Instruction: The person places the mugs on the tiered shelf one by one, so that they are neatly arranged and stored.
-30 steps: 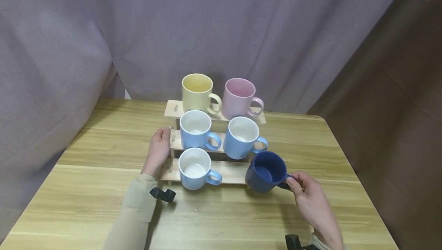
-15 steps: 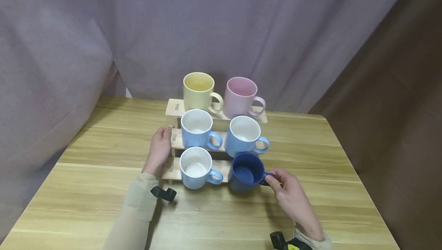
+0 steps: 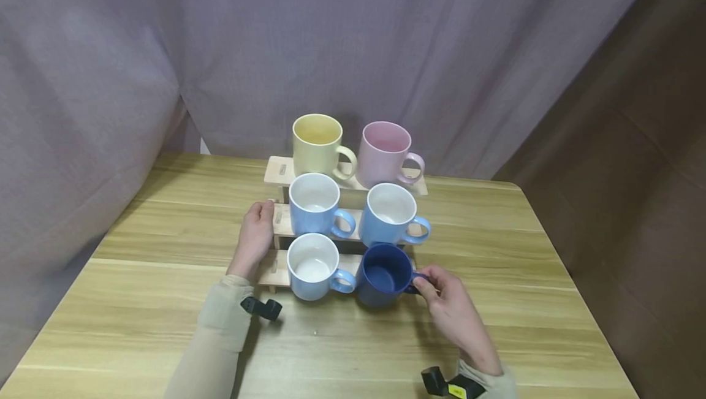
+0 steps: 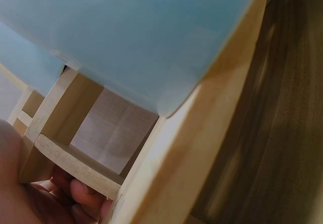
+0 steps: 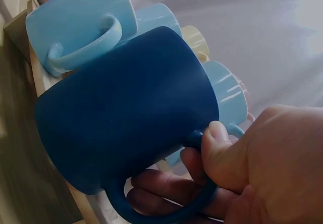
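My right hand (image 3: 455,310) pinches the handle of a dark blue mug (image 3: 380,285), thumb on top in the right wrist view. The mug is upright at the right of the lowest step of a wooden tiered rack (image 3: 270,269); whether it touches the step I cannot tell. To its left on that step stands a light blue mug (image 3: 309,285). At the rack's left side my left hand (image 3: 255,236) grips the frame, with fingers (image 4: 88,196) curled under a wooden bar (image 4: 75,166) in the left wrist view.
Two more light blue mugs stand on the middle step, one left (image 3: 311,221) and one right (image 3: 380,230). A yellow mug (image 3: 314,157) and a pink mug (image 3: 377,166) stand on the top step. Grey curtain (image 3: 353,37) hangs behind the wooden table (image 3: 138,325).
My right hand has moved left with the dark blue mug, from the lowest step's right end to near the light blue mug. My left hand has stayed at the rack.
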`<act>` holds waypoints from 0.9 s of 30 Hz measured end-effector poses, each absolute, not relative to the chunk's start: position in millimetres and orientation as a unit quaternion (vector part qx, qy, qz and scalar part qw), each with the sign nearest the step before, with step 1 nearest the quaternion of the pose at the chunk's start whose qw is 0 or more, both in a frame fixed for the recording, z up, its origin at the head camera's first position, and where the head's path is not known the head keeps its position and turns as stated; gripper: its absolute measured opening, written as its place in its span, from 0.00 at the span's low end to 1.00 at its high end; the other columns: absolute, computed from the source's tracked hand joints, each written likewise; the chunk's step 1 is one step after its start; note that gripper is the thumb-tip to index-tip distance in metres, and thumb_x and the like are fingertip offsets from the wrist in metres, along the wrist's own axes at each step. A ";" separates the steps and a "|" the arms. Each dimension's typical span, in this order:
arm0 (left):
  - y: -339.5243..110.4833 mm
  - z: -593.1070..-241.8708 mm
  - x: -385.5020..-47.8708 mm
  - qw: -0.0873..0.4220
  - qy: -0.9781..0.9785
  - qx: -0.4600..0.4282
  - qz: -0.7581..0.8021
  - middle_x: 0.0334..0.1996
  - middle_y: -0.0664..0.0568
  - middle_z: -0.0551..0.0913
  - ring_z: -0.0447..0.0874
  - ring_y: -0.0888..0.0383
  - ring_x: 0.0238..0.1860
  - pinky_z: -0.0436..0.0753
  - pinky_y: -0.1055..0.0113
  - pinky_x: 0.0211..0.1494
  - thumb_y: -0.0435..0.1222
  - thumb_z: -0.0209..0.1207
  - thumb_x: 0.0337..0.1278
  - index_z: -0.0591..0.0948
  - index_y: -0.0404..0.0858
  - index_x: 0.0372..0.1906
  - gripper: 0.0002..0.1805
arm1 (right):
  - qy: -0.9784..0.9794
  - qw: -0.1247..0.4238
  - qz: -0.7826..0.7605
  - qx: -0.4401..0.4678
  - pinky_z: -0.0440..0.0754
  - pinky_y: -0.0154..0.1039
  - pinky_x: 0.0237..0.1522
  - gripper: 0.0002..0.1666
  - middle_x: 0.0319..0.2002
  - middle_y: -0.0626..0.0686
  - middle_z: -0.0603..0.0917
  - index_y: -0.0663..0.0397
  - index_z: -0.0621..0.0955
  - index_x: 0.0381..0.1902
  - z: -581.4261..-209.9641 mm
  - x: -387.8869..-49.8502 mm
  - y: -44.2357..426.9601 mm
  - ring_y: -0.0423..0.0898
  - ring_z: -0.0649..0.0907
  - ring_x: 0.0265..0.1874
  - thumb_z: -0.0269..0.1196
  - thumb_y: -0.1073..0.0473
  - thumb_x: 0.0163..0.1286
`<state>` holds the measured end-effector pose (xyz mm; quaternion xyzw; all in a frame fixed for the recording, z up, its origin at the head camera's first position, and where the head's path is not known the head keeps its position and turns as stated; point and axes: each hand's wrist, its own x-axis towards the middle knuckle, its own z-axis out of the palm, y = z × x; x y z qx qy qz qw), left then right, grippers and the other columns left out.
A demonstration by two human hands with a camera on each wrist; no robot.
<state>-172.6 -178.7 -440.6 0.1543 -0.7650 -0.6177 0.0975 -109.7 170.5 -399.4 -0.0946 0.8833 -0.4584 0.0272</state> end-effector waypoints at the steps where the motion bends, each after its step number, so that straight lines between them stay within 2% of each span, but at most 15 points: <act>1: -179.0 -440.9 -172.5 0.098 -0.766 0.154 -0.616 0.44 0.36 0.76 0.74 0.43 0.49 0.72 0.51 0.54 0.48 0.38 0.77 0.74 0.29 0.50 0.25 | 0.884 0.027 -0.459 -0.091 0.72 0.36 0.35 0.05 0.34 0.55 0.83 0.59 0.80 0.37 -399.5 -109.9 169.4 0.45 0.76 0.33 0.58 0.66 0.71; 10: -175.9 -441.4 -171.3 0.095 -0.765 0.157 -0.618 0.44 0.36 0.76 0.74 0.44 0.49 0.72 0.51 0.54 0.46 0.39 0.77 0.74 0.29 0.50 0.23 | 0.898 0.028 -0.433 -0.069 0.71 0.36 0.31 0.06 0.33 0.56 0.82 0.58 0.80 0.37 -399.6 -110.6 165.2 0.46 0.74 0.30 0.57 0.63 0.73; 14: -175.4 -440.0 -170.2 0.089 -0.766 0.157 -0.617 0.44 0.36 0.76 0.74 0.44 0.48 0.72 0.52 0.53 0.48 0.38 0.77 0.74 0.29 0.50 0.25 | 0.901 0.023 -0.427 -0.069 0.70 0.37 0.32 0.06 0.34 0.56 0.82 0.58 0.80 0.38 -399.7 -110.6 164.4 0.46 0.75 0.31 0.56 0.63 0.73; 18: -176.1 -438.8 -169.6 0.086 -0.767 0.155 -0.616 0.44 0.36 0.76 0.73 0.44 0.48 0.72 0.52 0.53 0.50 0.37 0.76 0.74 0.29 0.51 0.27 | 0.900 0.019 -0.430 -0.068 0.74 0.41 0.39 0.06 0.37 0.54 0.83 0.58 0.80 0.37 -400.0 -109.7 162.7 0.47 0.78 0.37 0.57 0.63 0.73; 20: -176.8 -438.8 -169.5 0.085 -0.768 0.156 -0.616 0.44 0.37 0.76 0.73 0.44 0.48 0.72 0.53 0.53 0.49 0.38 0.76 0.74 0.30 0.51 0.26 | 0.896 0.020 -0.438 -0.069 0.77 0.46 0.46 0.06 0.38 0.54 0.84 0.58 0.80 0.38 -400.1 -109.4 161.6 0.49 0.80 0.42 0.57 0.63 0.73; 23: -177.5 -439.1 -169.2 0.084 -0.767 0.157 -0.616 0.45 0.36 0.76 0.73 0.44 0.48 0.72 0.52 0.53 0.47 0.38 0.77 0.73 0.29 0.51 0.25 | 0.891 0.023 -0.446 -0.081 0.75 0.55 0.55 0.06 0.42 0.55 0.84 0.60 0.79 0.39 -399.6 -109.5 160.8 0.53 0.80 0.52 0.56 0.63 0.73; 27: -177.5 -440.8 -169.2 0.084 -0.761 0.161 -0.622 0.44 0.36 0.75 0.73 0.44 0.48 0.72 0.52 0.53 0.46 0.38 0.77 0.74 0.29 0.50 0.24 | 0.891 0.030 -0.442 -0.095 0.74 0.57 0.56 0.09 0.49 0.58 0.83 0.61 0.79 0.45 -399.3 -109.7 160.9 0.56 0.77 0.57 0.55 0.61 0.75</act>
